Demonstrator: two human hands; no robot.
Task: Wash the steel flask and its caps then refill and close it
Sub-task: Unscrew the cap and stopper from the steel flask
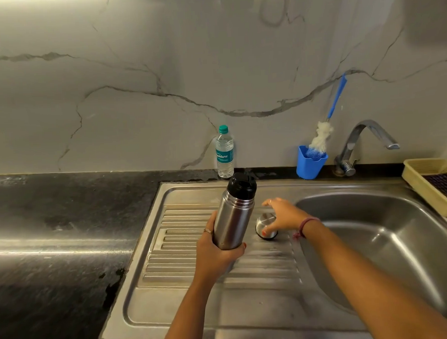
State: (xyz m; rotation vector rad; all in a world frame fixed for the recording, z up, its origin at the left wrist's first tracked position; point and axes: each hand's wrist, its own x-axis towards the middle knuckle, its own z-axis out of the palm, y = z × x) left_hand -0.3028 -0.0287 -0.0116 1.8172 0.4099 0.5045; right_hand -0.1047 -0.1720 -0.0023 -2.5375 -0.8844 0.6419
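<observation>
The left hand (215,249) grips the steel flask (234,217) round its lower body, long axis leaning up and away to the right, black inner cap (242,186) on its mouth. The steel outer cap (266,225) sits on the ribbed draining board (185,260), just right of the flask. The right hand (283,215), the nearer one, covers this cap from above, fingers curled over it and thumb on its side. The sink basin (400,251) lies further right, under the tap (364,142). A blue cup (310,165) with a bottle brush (323,136) and a water bottle (224,152) stand against the marble wall.
</observation>
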